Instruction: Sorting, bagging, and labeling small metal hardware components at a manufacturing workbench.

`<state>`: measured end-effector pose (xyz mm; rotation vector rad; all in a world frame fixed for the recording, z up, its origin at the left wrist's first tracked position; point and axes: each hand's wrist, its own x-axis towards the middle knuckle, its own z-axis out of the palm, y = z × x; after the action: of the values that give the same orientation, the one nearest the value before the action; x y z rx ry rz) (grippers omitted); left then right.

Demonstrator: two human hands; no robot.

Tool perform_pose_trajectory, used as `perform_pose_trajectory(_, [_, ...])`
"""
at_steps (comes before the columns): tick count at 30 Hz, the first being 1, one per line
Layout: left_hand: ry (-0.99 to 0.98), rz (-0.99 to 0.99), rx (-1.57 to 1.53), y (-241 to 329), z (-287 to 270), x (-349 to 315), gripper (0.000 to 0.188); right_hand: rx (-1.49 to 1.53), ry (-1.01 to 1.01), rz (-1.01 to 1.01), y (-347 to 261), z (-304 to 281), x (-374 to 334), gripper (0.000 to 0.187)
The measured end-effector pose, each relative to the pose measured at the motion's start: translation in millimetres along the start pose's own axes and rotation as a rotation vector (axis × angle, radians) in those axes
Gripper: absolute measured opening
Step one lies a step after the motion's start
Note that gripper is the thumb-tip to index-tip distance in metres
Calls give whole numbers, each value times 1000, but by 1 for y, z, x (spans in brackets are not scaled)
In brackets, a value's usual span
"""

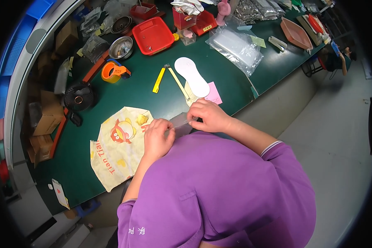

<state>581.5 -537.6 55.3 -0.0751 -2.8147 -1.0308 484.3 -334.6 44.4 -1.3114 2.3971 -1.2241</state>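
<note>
A greyish see-through plastic piece, perhaps a small bag, is stretched between my hands at the near edge of the table. My left hand pinches its left side, fingers closed. At its right side my right hand is closed on it with thumb and fingertips. Under and beside my left hand lies a cream cloth with a cartoon print, a small crumpled yellow piece on top. Beyond my right hand are a white sole-shaped piece, a pink paper note and a thin yellowish strip.
On the green table lie a yellow cutter knife, an orange tape dispenser and a black fan. Farther back are a red tray, a metal bowl, clear plastic bags and a stapler. Another person sits far right.
</note>
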Motion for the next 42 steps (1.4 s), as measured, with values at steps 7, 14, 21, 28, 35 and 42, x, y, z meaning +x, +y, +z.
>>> perform_pose_trajectory(7, [-21, 0, -26, 5, 3, 3, 10, 0, 34, -48, 0, 6, 4, 9])
perform_pose_trajectory(14, [-1, 6, -59, 12, 6, 10, 10, -118, 4, -121, -9, 14, 12, 9])
perform_pose_trajectory(21, [-16, 42, -22, 6, 5, 8, 10, -124, -44, -189, -9, 9, 17, 8])
perform_pose_trajectory(28, [3, 21, -33, -18, -15, -13, 11, -181, -72, -236, 1, -3, 12, 8])
perform_pose_trajectory(35, [-15, -55, -43, -35, -34, -37, 12, -160, -73, -274, 5, -10, 12, 10])
perform_pose_trajectory(42, [-44, -210, -86, -40, -31, -43, 16, -216, -139, -216, 11, -21, 8, 20])
